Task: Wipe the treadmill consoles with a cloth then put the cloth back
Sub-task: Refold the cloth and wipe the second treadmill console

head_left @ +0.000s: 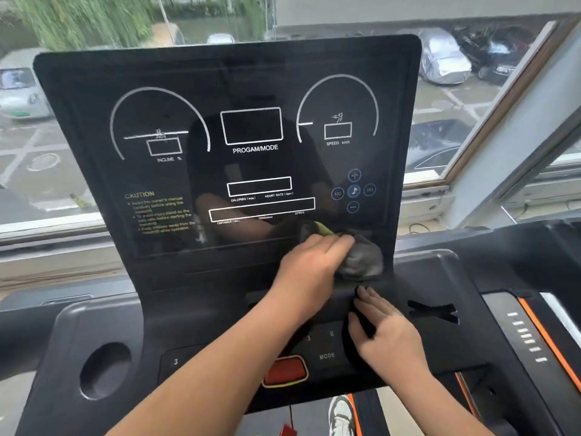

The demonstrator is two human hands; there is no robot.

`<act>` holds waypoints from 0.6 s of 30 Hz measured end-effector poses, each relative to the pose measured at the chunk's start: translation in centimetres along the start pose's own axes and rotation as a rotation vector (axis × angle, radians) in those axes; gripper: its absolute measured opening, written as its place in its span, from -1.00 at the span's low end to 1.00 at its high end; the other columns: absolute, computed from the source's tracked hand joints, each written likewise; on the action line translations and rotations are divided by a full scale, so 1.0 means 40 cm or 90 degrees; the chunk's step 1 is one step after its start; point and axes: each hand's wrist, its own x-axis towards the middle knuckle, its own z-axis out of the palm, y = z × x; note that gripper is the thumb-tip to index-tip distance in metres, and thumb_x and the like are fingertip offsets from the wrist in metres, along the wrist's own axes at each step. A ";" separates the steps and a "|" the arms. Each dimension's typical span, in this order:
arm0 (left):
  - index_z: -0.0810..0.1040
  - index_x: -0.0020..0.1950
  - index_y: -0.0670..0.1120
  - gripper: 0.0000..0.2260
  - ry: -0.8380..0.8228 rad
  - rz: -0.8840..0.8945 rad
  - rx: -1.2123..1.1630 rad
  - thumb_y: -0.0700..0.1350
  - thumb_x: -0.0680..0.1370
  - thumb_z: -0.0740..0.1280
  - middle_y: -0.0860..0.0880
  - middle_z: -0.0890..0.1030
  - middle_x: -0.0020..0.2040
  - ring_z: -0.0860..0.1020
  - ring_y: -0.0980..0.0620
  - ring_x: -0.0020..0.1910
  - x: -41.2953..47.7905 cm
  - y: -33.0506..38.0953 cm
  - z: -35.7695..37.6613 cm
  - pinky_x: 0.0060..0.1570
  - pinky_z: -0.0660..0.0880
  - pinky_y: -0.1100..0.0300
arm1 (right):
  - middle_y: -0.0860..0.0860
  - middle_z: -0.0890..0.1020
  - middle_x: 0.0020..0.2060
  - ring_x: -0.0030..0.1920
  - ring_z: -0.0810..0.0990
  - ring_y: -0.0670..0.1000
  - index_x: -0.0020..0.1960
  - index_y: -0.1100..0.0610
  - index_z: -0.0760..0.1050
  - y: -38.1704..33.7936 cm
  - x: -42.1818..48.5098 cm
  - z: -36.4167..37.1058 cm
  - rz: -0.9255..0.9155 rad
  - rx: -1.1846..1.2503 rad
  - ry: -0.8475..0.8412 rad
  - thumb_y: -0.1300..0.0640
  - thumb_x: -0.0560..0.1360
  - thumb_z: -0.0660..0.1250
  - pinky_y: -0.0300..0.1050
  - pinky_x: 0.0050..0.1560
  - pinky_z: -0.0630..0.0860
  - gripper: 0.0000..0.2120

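Console (239, 152): black upright panel with a glossy face, printed with INCLINE, PROGAM/MODE and SPEED windows, a CAUTION note at lower left and round music buttons (354, 191) at right.
Cloth (363, 259): grey, bunched into a wad, pressed against the lower right corner of the console, just above the ledge at the panel's foot.
Left hand (309, 265): reaching in from lower left, fingers curled over the left side of the cloth and gripping it against the glass; fingertips hidden in the folds.
Yellow-green strip (325, 228): just above the left knuckles, against the glass; cannot tell whether part of the cloth.
Right hand (388, 333): lying flat on the control deck, fingers straight and close together, pointing up toward the cloth, holding nothing; fingertips just below the cloth, apart from it.
Control deck (220, 325): black, sloping toward the camera below the console, marked MODE, 3 and 6.
Red button (284, 371): low on the deck, yellow-rimmed, between the two forearms.
Cup holder (105, 369): round recess at the deck's left end.
Window (47, 184): behind the console, showing parked cars, one under a grey cover (443, 58).
Shoe (341, 416): white, at the bottom edge below the deck.
Neighbouring treadmill (534, 328): at right, black with an orange stripe.
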 end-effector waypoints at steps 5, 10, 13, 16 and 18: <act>0.52 0.37 -0.07 -0.34 0.033 -0.095 0.034 -0.32 0.25 0.37 -0.02 0.66 0.18 0.58 -0.18 0.10 -0.138 -0.122 -0.091 -0.04 0.62 -0.03 | 0.01 0.70 0.27 0.36 0.62 0.06 0.17 0.15 0.73 -0.051 0.005 0.003 0.058 -0.026 0.005 0.08 0.50 0.48 -0.11 0.38 0.43 -0.72; 0.49 0.39 -0.10 -0.36 0.068 -0.182 0.044 -0.36 0.30 0.42 -0.06 0.64 0.18 0.55 -0.20 0.07 -0.260 -0.230 -0.180 -0.04 0.61 -0.10 | -0.05 0.57 0.34 0.40 0.50 0.02 0.44 0.09 0.51 -0.132 0.011 -0.021 0.125 0.068 -0.016 0.01 0.59 0.38 -0.03 0.41 0.43 -0.56; 0.50 0.39 -0.11 -0.42 0.097 -0.249 0.022 -0.37 0.37 0.40 -0.11 0.64 0.17 0.56 -0.23 0.07 -0.327 -0.293 -0.228 0.05 0.59 -0.15 | -0.09 0.60 0.24 0.33 0.55 -0.02 0.36 0.07 0.58 -0.195 0.000 -0.004 0.119 0.119 0.002 0.06 0.59 0.39 -0.12 0.33 0.43 -0.65; 0.49 0.40 -0.05 -0.53 0.198 -0.379 -0.108 -0.27 0.50 0.43 -0.05 0.63 0.19 0.57 -0.09 0.09 -0.394 -0.331 -0.293 0.14 0.49 0.09 | -0.13 0.60 0.14 0.27 0.56 -0.05 0.29 0.08 0.62 -0.240 -0.005 -0.001 0.124 0.168 0.010 0.11 0.59 0.41 -0.21 0.29 0.38 -0.71; 0.46 0.39 0.00 -0.62 0.349 -0.463 -0.184 -0.09 0.59 0.42 0.01 0.59 0.14 0.52 0.01 0.04 -0.410 -0.326 -0.356 0.09 0.40 0.15 | -0.13 0.59 0.14 0.26 0.55 -0.07 0.30 0.07 0.61 -0.251 -0.003 -0.018 0.131 0.191 0.024 0.14 0.59 0.41 -0.17 0.31 0.40 -0.71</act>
